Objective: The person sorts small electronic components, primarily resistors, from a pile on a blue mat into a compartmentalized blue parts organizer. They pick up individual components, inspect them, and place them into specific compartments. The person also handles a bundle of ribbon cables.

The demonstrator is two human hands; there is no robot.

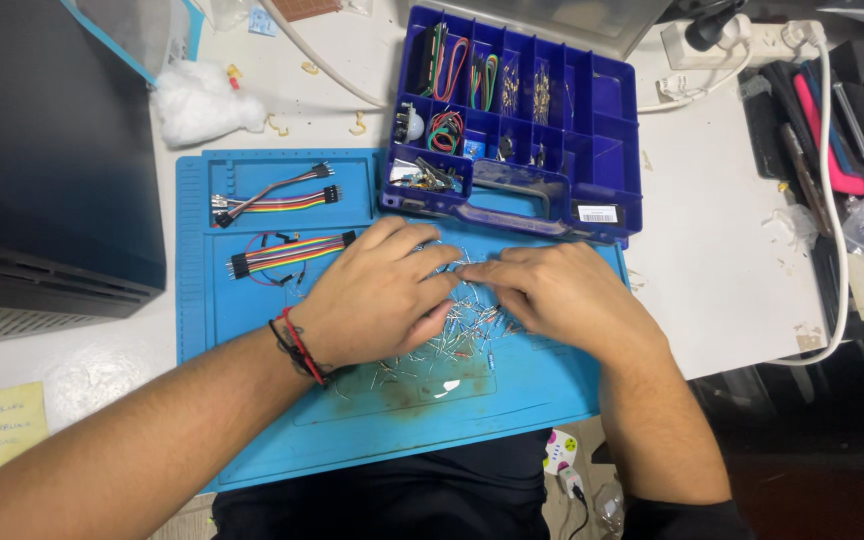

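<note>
Small parts pile [457, 335] sits mid blue mat [252, 420], under your hands. Left hand [377, 295] flat, fingers spread; right hand [562, 290] flat, gripping nothing visible. Keep palms light, sweep inward, don't scatter toward the parts box [612, 100].

Electronics workbench: blue repair mat [252, 440], parts organiser box [612, 110], jumper wires [287, 252].

Blue parts box [612, 110] blocks ahead; jumper wires [287, 250] crowd the mat's [242, 420] left
</note>
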